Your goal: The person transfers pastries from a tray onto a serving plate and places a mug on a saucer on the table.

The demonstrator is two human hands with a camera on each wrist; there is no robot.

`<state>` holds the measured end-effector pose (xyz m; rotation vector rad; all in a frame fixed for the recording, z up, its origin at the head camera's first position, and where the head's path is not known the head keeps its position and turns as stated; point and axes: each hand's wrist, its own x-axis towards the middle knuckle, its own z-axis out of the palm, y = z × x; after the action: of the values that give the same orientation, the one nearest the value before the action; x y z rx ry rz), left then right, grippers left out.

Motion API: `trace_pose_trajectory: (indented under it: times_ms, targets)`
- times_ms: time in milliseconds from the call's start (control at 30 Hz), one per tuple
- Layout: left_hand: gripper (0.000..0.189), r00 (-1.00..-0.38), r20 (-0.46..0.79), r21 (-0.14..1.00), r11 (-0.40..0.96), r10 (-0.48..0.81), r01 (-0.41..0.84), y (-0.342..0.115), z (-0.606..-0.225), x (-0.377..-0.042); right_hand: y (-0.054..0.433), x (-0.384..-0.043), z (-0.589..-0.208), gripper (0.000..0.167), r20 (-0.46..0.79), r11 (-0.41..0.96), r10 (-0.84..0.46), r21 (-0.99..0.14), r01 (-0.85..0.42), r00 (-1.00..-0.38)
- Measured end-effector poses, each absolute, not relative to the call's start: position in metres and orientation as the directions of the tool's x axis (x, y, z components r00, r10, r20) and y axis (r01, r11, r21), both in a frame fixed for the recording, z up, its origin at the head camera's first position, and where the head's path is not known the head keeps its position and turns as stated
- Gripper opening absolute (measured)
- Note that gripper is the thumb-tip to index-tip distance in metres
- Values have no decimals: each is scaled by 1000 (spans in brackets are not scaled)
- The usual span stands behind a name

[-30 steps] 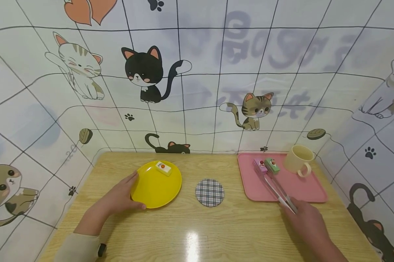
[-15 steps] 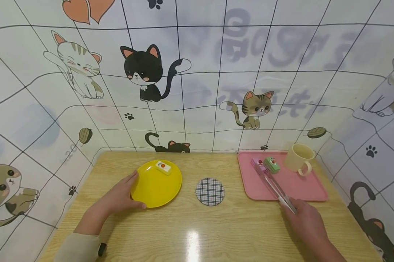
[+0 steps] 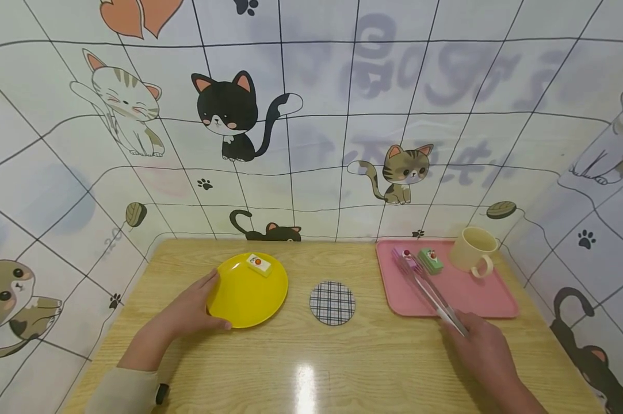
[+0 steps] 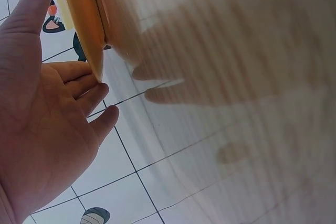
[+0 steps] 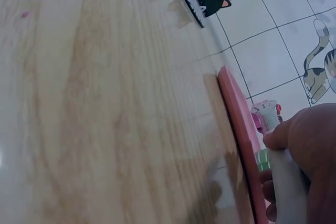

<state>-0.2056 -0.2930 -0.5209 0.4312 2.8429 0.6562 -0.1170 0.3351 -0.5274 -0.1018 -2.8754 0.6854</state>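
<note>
My left hand point(image 3: 194, 310) rests against the left rim of a yellow plate point(image 3: 246, 299), fingers and thumb spread along its edge. A small white toy cake slice point(image 3: 259, 265) with an orange-red topping lies near the plate's far rim. On the right, my right hand point(image 3: 482, 348) grips metal tongs point(image 3: 438, 302). Their tips are at a pink-purple toy cake slice point(image 3: 408, 258) over the pink tray point(image 3: 477, 305); whether it touches the tray I cannot tell. Beside it lies a green toy cake slice point(image 3: 431, 261). In the right wrist view, fingers wrap the tongs' pale handle point(image 5: 289, 187).
A cream mug point(image 3: 471, 251) stands at the tray's back right corner. Between plate and tray lies a round checked coaster point(image 3: 332, 303). A cloth wall printed with cats point(image 3: 316, 144) rises behind the wooden table point(image 3: 270, 368) and at both sides.
The tongs' tips and the pink-purple cake slice have shifted a little left, away from the green slice. My left hand and the plate have stayed in place.
</note>
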Motion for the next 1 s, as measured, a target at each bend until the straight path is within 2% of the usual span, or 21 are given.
trace_pose_trajectory:
  times_ms: [333, 1000]
  targets:
    - [134, -938, -109, 461, 853, 328, 245, -292, -519, -205, 313, -124, -515, 33, 227, 877, 6, -469, -104, -974]
    - [135, -941, -120, 474, 851, 317, 227, -292, -519, -204, 237, -147, -494, 36, 282, 857, -225, -397, -327, -933]
